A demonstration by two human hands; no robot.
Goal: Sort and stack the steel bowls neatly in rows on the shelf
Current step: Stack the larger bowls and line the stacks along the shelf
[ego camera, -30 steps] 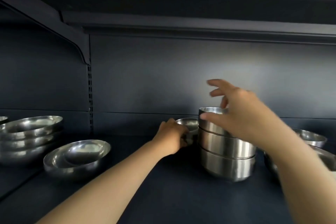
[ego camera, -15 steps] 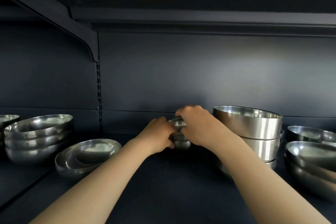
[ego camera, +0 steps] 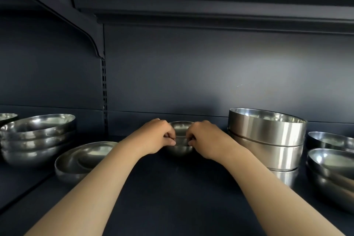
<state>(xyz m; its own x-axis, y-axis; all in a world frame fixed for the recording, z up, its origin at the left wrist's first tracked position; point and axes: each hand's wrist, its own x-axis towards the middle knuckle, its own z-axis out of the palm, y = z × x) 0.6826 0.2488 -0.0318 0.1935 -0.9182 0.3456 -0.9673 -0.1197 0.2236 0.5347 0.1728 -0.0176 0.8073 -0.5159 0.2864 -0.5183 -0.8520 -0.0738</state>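
Note:
A small stack of little steel bowls (ego camera: 180,141) stands at the back middle of the dark shelf (ego camera: 172,197). My left hand (ego camera: 157,137) grips its left side and my right hand (ego camera: 206,138) grips its right side, fingers pinched on the rims. A stack of three tall straight-sided steel bowls (ego camera: 266,140) stands just to the right. Left of my hands lies a wide shallow bowl (ego camera: 84,159) with another nested inside.
A pile of several wide bowls (ego camera: 37,138) sits at the far left, beyond the shelf upright (ego camera: 104,90). More wide bowls (ego camera: 331,166) are stacked at the far right. The shelf's back panel is close behind the small bowls.
My right hand left the tall stack and came down to the small bowls' right side. Both hands now hold them. The view has shifted left.

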